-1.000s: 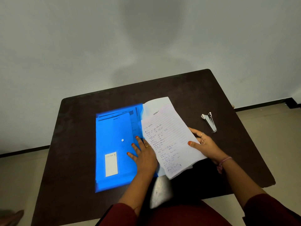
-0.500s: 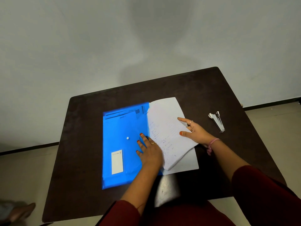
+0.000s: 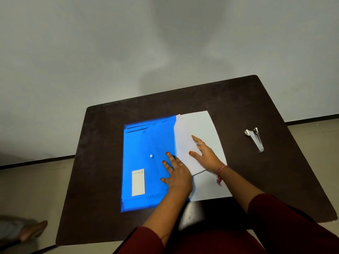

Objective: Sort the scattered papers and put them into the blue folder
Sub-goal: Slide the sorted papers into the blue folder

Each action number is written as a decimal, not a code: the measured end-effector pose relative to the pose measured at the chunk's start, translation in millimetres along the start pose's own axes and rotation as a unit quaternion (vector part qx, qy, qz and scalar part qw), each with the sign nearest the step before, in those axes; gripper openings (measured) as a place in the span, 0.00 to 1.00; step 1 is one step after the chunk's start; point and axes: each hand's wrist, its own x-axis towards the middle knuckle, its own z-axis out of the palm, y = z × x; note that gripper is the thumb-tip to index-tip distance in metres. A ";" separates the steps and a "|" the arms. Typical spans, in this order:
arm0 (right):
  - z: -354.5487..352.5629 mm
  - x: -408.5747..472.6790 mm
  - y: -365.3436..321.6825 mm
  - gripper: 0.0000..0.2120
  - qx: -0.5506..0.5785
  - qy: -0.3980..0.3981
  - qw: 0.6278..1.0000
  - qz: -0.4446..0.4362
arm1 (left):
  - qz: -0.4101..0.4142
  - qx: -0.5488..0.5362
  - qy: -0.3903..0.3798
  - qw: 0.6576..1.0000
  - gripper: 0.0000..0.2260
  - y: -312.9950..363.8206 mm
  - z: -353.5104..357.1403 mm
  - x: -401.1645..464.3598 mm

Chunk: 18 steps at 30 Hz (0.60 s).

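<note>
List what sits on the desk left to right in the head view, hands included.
white label → white snap button on the blue folder → left hand → right hand on the white papers → stapler.

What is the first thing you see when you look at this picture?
A bright blue plastic folder glows at the middle of the dark brown table, with the left hand flat on it. Beside it, the right hand presses white paper sheets sticking out of the folder. A small silver stapler lies alone toward the table's right.
</note>
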 end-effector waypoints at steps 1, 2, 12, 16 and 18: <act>7.0 -2.7 -1.2 0.30 -0.012 -0.006 1.000 -0.013 | 0.001 -0.006 0.001 1.000 0.33 -0.4 0.2 0.3; 13.7 -5.2 -0.8 0.31 -0.017 -0.016 0.999 -0.025 | 0.003 -0.010 0.001 1.000 0.33 -0.6 0.7 0.5; 62.1 -6.5 -1.6 0.24 0.073 -0.128 0.989 0.027 | 0.027 -0.025 0.032 0.999 0.32 -8.3 1.1 -2.6; 61.6 -0.5 7.3 0.26 0.009 -0.132 0.990 0.042 | 0.043 -0.024 0.044 0.998 0.35 -10.4 2.9 -3.5; 62.3 3.0 9.5 0.25 -0.003 -0.131 0.991 0.041 | 0.048 -0.021 0.045 0.998 0.36 -10.6 0.9 -6.6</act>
